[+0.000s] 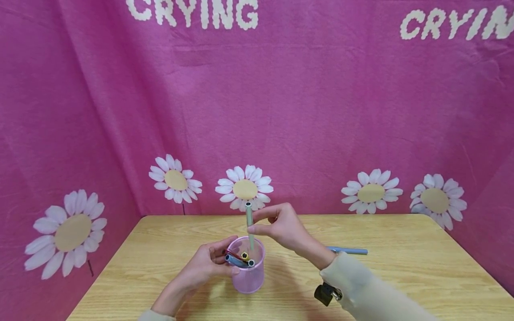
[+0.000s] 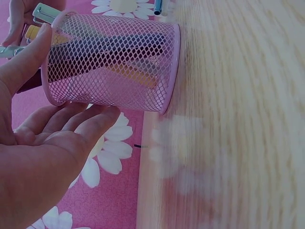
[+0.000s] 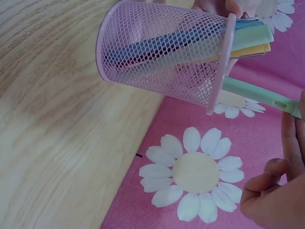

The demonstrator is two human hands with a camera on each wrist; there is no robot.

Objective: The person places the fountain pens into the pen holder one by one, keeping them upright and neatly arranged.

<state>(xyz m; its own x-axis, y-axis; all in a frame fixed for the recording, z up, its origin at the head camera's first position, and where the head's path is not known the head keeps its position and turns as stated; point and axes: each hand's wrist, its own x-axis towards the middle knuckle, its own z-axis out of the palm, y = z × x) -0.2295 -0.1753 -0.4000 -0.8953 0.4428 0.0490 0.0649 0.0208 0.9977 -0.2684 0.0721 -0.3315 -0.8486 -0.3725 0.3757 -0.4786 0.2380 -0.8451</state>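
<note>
A pink mesh pen cup (image 1: 248, 281) stands upright on the table. My left hand (image 1: 204, 266) holds it from the left, thumb near the rim and fingers around the far side. Between thumb and fingers, my right hand (image 1: 286, 228) pinches a light green pen (image 1: 250, 217) upright. The pen's lower end is inside the cup's mouth, as the right wrist view also shows. Several pens lean in the cup, among them a blue pen (image 1: 236, 260), a yellow pen (image 1: 245, 256) and another light green pen (image 3: 252, 37).
A blue pen (image 1: 355, 251) lies on the wooden table (image 1: 401, 285), partly behind my right wrist. A dark band with a metal buckle (image 1: 327, 294) hangs under the right sleeve. A pink cloth (image 1: 305, 111) with daisies rises behind the table and at its sides.
</note>
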